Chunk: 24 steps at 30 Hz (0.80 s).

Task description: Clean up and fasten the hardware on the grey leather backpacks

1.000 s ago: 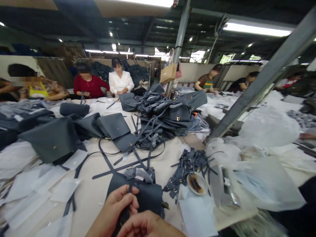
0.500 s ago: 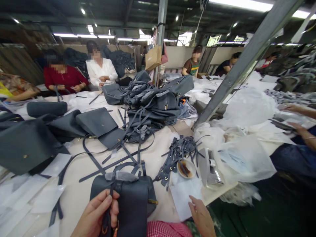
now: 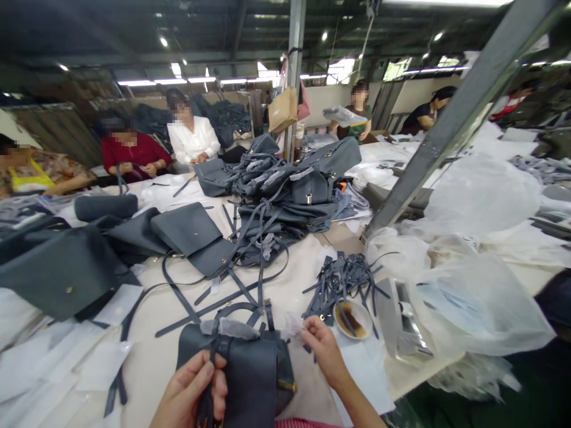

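Observation:
In front of me stands a dark blue-grey leather bag (image 3: 252, 380), its top handle wrapped in translucent film (image 3: 236, 329). My left hand (image 3: 200, 380) is closed around a narrow dark strap (image 3: 215, 345) at the bag's front, thumb pressed against the fingers. Just right of the bag, my right hand (image 3: 323, 348) pinches a small piece of thin translucent wrap (image 3: 292, 326). Beyond that hand are a pile of short dark straps with buckles (image 3: 343, 279) and a white bowl (image 3: 363, 333) with brown residue and a dark strip in it.
More dark bags (image 3: 285, 190) are heaped mid-table, with others (image 3: 62, 273) at left beside white sheets (image 3: 40, 356). A slanted metal post (image 3: 441, 142) rises at right, near a metal dispenser (image 3: 410, 327) and plastic bags (image 3: 486, 303). Several co-workers sit across the table.
My right hand has moved left and up from over the white paper toward the bag, and now holds the thin wrap. My left hand keeps its grip on the strap. The view has shifted slightly.

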Each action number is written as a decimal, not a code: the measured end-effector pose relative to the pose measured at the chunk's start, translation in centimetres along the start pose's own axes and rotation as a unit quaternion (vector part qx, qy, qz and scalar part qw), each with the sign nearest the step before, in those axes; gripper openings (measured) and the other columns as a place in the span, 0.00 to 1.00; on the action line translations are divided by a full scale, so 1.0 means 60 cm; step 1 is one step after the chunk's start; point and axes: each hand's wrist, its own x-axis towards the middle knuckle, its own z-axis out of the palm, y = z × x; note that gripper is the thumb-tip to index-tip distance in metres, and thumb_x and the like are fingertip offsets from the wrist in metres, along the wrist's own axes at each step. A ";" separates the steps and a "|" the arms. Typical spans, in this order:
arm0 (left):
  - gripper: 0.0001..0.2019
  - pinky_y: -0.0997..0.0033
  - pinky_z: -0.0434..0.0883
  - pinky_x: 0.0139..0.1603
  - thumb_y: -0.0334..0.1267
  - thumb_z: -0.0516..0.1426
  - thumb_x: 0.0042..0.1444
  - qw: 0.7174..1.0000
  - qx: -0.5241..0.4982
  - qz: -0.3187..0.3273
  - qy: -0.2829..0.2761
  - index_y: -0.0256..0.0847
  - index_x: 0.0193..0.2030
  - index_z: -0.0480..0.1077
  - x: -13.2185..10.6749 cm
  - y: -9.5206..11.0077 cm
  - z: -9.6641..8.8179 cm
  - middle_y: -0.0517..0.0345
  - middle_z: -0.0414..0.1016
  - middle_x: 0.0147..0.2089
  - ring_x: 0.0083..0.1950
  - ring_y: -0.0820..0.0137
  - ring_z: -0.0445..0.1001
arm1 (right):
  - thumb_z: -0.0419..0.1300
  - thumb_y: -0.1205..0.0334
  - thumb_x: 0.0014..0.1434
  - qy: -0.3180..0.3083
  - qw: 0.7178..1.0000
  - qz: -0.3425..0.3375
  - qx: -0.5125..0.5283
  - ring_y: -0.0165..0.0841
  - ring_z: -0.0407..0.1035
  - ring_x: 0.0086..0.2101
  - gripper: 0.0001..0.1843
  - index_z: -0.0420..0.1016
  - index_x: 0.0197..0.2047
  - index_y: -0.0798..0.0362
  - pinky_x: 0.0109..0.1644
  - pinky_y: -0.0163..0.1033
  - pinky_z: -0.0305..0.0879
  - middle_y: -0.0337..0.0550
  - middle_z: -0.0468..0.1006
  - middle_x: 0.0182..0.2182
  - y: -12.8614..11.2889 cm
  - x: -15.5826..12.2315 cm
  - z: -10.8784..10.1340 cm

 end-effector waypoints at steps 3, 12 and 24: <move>0.22 0.76 0.68 0.25 0.53 0.68 0.43 0.999 -0.026 0.000 -0.028 0.37 0.32 0.70 0.010 0.000 -0.001 0.57 0.76 0.26 0.22 0.73 0.71 | 0.61 0.46 0.54 -0.034 0.996 0.036 0.072 0.30 0.65 0.22 0.18 0.61 0.31 0.49 0.28 0.34 0.63 0.31 0.68 0.21 -0.051 -0.023 0.017; 0.25 0.71 0.70 0.37 0.60 0.58 0.53 0.993 -0.052 0.068 -0.078 0.34 0.37 0.70 0.023 0.003 0.026 0.46 0.78 0.38 0.34 0.68 0.76 | 0.74 0.54 0.41 -0.128 0.970 0.094 0.184 0.32 0.72 0.25 0.25 0.68 0.40 0.47 0.29 0.34 0.66 0.35 0.77 0.26 -0.148 -0.099 0.089; 0.15 0.78 0.58 0.21 0.44 0.60 0.49 0.991 0.005 0.107 -0.080 0.43 0.29 0.55 0.033 0.003 0.009 0.71 0.59 0.21 0.19 0.79 0.56 | 0.75 0.51 0.38 -0.086 0.986 0.112 0.084 0.32 0.72 0.25 0.28 0.70 0.39 0.51 0.26 0.32 0.63 0.39 0.81 0.28 -0.143 -0.112 0.122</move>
